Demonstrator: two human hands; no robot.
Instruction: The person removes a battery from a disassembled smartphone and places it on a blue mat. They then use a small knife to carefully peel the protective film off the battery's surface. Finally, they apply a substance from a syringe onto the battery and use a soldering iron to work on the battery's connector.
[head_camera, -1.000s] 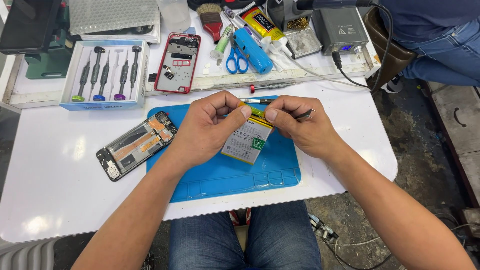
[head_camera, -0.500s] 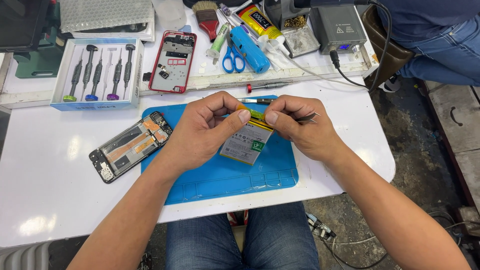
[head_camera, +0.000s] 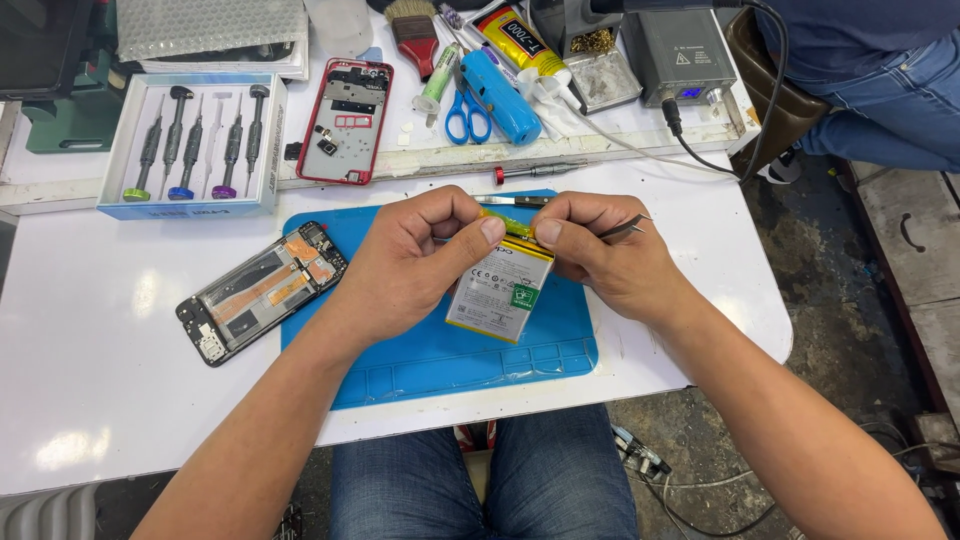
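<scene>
Both hands are up over the middle of the frame working on a phone battery (head_camera: 500, 290), a flat silver-white pack with a yellow strip along its top edge. It's held tilted just above the blue work mat (head_camera: 440, 350), which lies on the white desk (head_camera: 90, 400).

The left hand (head_camera: 415, 262) is curled nearly closed, thumb and forefinger pinching the battery's upper left corner at the yellow strip. The right hand (head_camera: 600, 255) is also curled tight, pinching the upper right corner, and it has a pair of metal tweezers (head_camera: 628, 228) tucked in its grip too, tips poking out to the right.

Just behind the hands a second thin metal tool (head_camera: 510, 200) lies on the top edge of the mat. Left of the mat, partly overlapping its corner, sits an opened phone body (head_camera: 262, 290) with its insides showing.

Along the top of the frame: a box of precision screwdrivers (head_camera: 190, 140) at upper left, a red phone frame (head_camera: 345, 120) next to it, blue-handled scissors (head_camera: 467, 115), a brush (head_camera: 412, 30), a yellow glue tube (head_camera: 520, 40), and a grey soldering station (head_camera: 678, 55). Another person in jeans (head_camera: 880, 90) sits at upper right.
</scene>
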